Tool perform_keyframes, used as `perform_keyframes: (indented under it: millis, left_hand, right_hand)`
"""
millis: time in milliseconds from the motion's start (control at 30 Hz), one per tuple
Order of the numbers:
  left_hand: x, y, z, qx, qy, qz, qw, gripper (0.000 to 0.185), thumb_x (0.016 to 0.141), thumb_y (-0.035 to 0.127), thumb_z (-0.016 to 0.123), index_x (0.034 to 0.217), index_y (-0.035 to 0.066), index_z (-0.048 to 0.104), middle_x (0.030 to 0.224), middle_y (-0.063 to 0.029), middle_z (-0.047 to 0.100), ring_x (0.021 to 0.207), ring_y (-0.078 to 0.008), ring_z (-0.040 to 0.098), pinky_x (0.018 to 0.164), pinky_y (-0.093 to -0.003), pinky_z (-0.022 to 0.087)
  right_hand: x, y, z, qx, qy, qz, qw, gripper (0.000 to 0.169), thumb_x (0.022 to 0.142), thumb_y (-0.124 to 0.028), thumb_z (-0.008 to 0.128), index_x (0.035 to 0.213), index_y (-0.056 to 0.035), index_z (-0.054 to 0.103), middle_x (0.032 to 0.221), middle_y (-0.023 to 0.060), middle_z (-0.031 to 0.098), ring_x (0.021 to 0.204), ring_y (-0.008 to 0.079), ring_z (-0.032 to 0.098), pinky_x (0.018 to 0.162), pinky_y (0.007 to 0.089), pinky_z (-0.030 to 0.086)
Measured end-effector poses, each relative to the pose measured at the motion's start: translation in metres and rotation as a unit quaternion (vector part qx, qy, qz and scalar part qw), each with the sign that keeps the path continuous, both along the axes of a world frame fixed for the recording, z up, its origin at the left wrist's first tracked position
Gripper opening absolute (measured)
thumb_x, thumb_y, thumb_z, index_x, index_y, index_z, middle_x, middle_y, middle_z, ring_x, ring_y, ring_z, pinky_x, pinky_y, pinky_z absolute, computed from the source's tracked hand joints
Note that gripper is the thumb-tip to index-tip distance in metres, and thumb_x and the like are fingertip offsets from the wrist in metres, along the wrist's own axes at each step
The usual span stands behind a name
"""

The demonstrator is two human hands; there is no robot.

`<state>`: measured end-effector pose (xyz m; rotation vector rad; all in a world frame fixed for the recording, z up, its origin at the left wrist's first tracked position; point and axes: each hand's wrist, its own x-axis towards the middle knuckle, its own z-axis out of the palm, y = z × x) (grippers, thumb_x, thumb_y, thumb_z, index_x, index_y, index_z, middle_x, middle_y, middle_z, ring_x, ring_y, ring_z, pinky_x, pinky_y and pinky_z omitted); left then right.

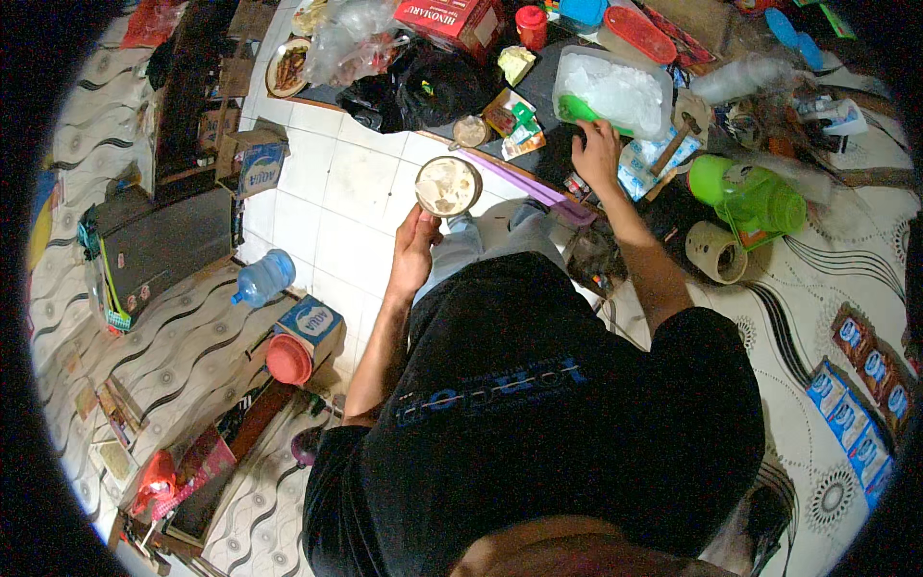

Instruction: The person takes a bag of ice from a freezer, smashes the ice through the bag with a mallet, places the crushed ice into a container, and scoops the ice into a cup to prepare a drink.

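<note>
My left hand (416, 241) grips a glass mug (476, 189) by its handle side. Pale brown, milky drink with ice chunks (437, 186) fills the mug to near the rim. My right hand (600, 153) reaches to the near edge of a clear plastic tub (667, 108) of crushed ice (613, 85). Its fingertips touch or overlap a green plastic scoop (575, 108) lying in the ice; whether they hold it is unclear. A second glass mug (471, 132) with brown drink stands on the dark table's edge, beyond the held mug.
Opened sachets (520, 124), a black plastic bag (433, 79), a red-lidded jar (531, 27) and a plate of food (290, 67) crowd the table. A hammer (670, 150) lies right of the tub, near a green jug (764, 195). A water gallon (265, 278) lies on the floor at left.
</note>
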<state>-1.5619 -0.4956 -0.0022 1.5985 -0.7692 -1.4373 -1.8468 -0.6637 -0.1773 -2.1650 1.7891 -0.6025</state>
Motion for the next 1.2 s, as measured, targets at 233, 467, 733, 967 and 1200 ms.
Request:
perform_keyframes:
  millis: [233,467,733,967,1200]
  left_hand:
    - [0.026,0.003,-0.046,-0.012,-0.029,-0.057,0.998,0.033,0.102,0.031,0.038,0.094,0.001,0.052,0.074,0.0027,0.043,0.065,-0.0074,0.034,0.057,-0.0233,0.033]
    - [0.029,0.000,-0.106,-0.010,-0.028,-0.133,0.991,0.033,0.102,0.029,0.037,0.093,0.000,0.050,0.071,0.0017,0.042,0.064,-0.0084,0.034,0.056,-0.0245,0.033]
    - [0.025,0.014,-0.147,0.007,-0.057,-0.144,0.988,0.030,0.101,0.025,0.038,0.087,0.000,0.049,0.069,-0.0038,0.044,0.064,-0.0126,0.039,0.059,-0.0290,0.037]
    - [0.016,0.023,-0.174,0.015,-0.058,-0.153,0.986,0.029,0.100,0.022,0.039,0.087,-0.002,0.048,0.071,-0.0146,0.049,0.066,-0.0231,0.046,0.063,-0.0353,0.040]
    - [-0.009,-0.008,-0.183,-0.020,-0.072,-0.177,0.981,0.029,0.100,0.023,0.040,0.087,-0.002,0.048,0.067,-0.0160,0.046,0.062,-0.0235,0.044,0.061,-0.0366,0.039]
  right_hand:
    - [-0.005,0.074,-0.073,0.178,0.031,-0.080,0.980,0.040,0.071,-0.009,0.071,0.111,-0.0060,0.064,0.111,0.0201,0.062,0.106,0.0380,0.057,0.091,0.0429,0.046]
    - [0.027,0.030,-0.138,0.116,-0.067,-0.074,0.988,0.032,0.077,-0.017,0.068,0.106,-0.0058,0.065,0.095,0.0168,0.068,0.086,0.0342,0.065,0.077,0.0428,0.052]
    - [0.126,-0.035,-0.106,0.205,0.057,-0.069,0.975,0.034,0.079,-0.031,0.068,0.106,-0.0109,0.065,0.091,0.0212,0.066,0.085,0.0419,0.065,0.072,0.0503,0.053]
    - [0.122,-0.035,-0.121,0.182,-0.050,-0.146,0.971,0.020,0.074,-0.025,0.075,0.089,-0.0138,0.067,0.083,0.0153,0.068,0.079,0.0340,0.067,0.067,0.0451,0.053]
    - [0.058,0.007,-0.104,0.050,-0.288,-0.177,0.940,0.021,0.080,-0.014,0.073,0.091,-0.0001,0.061,0.083,0.0095,0.066,0.073,0.0170,0.062,0.065,0.0300,0.050]
